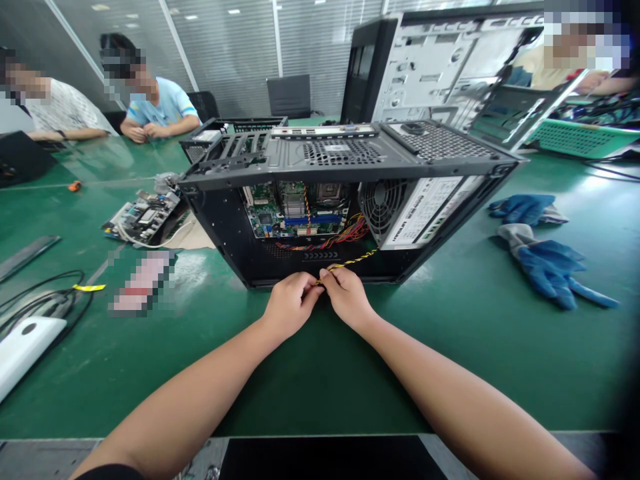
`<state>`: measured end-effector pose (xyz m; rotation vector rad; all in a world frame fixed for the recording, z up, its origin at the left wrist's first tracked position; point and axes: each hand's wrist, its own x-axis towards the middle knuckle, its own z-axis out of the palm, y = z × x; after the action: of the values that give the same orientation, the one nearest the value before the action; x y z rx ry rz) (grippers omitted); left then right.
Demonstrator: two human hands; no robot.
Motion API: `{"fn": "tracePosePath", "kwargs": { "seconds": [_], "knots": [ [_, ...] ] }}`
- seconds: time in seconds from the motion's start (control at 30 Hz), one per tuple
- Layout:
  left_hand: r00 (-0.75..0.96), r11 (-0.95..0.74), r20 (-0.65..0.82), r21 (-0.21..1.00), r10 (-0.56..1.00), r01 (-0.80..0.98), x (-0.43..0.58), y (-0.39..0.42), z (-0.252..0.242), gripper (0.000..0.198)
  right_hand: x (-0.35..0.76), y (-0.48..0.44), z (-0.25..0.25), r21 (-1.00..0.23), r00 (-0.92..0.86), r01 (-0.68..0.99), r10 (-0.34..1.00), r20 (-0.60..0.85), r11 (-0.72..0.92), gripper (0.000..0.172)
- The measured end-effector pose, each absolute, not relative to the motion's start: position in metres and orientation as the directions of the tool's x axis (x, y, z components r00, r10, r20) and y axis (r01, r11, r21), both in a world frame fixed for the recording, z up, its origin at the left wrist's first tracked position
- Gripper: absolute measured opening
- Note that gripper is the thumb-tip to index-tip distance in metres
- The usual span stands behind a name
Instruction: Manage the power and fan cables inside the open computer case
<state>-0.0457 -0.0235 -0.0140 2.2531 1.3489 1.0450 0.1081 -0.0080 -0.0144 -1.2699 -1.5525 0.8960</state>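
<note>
A black computer case [210,220] stands open in front of me with its insides facing my hands. Both hands pinch a twisted yellow-and-black cable [357,260] that runs out from the power supply [420,213]. My left hand [291,303] and my right hand [347,297] almost touch at the case's lower front edge, fingers closed. The cable's end is hidden between my fingertips. Behind them, a green motherboard [265,220] sits in the case, and a bundle of red, yellow and black wires [350,232] lies along the case floor.
Blue work gloves [545,263] lie to the right. On the left are a loose circuit board assembly [145,217], a blurred pink item [143,283], black cables [75,293] and a white device [30,347]. Another case [380,73] and a green basket [580,137] stand behind; people sit across the table.
</note>
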Motion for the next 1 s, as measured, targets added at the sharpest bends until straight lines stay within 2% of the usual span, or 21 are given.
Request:
{"fn": "tracePosePath", "kwargs": {
  "seconds": [0.17, 0.57, 1.0],
  "knots": [
    [0.282, -0.511, 0.438, 0.597, 0.854, 0.618, -0.0451, -0.0235, -0.0130, 0.005, 0.1073, -0.0081, -0.0155, -0.923, -0.054, 0.322, 0.977, 0.206, 0.213, 0.036],
    [0.317, -0.463, 0.338, 0.616, 0.886, 0.637, -0.0437, -0.0228, -0.0054, 0.017, 0.1075, -0.0076, -0.0161, -0.933, -0.096, 0.283, 0.975, 0.201, 0.221, 0.033],
    [0.273, -0.470, 0.391, 0.617, 0.879, 0.631, -0.0445, -0.0223, -0.0145, 0.006, 0.1078, -0.0064, -0.0189, -0.930, -0.085, 0.288, 0.973, 0.214, 0.230, 0.034]
  ]
}}
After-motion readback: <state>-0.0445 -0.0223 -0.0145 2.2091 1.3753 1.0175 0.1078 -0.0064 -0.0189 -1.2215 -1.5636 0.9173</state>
